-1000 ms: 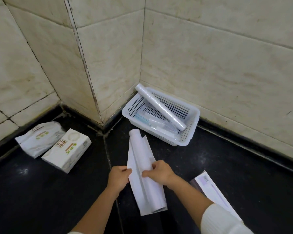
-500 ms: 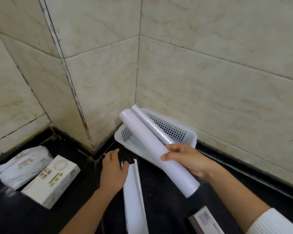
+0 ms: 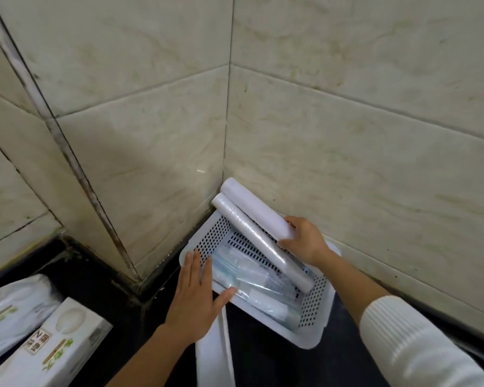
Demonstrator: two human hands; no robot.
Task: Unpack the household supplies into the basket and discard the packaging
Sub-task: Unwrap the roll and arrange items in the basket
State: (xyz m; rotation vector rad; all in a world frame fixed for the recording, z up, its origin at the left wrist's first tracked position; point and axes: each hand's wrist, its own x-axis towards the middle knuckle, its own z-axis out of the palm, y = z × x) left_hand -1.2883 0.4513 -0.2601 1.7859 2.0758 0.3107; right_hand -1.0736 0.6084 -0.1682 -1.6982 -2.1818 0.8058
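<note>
A white perforated basket point(image 3: 316, 335) sits in the wall corner on the dark floor. My right hand point(image 3: 303, 241) grips the near end of a smooth white roll point(image 3: 252, 209) that lies slanted over the basket's far rim, beside a clear-wrapped roll point(image 3: 259, 241) resting in the basket. Clear packets point(image 3: 259, 286) lie at the basket's bottom. My left hand point(image 3: 196, 298) is flat, fingers spread, on the basket's left rim. The empty white paper wrapper point(image 3: 214, 358) lies on the floor below it.
Two white tissue packs lie at the lower left: a box point(image 3: 49, 350) and a soft pack point(image 3: 10, 311). Beige tiled walls point(image 3: 347, 135) close the corner behind the basket. Dark floor point(image 3: 266, 364) stretches toward me.
My right hand carried the white roll from above the floor into the basket, next to the clear-wrapped roll. My left hand left the wrapper and moved onto the basket's rim.
</note>
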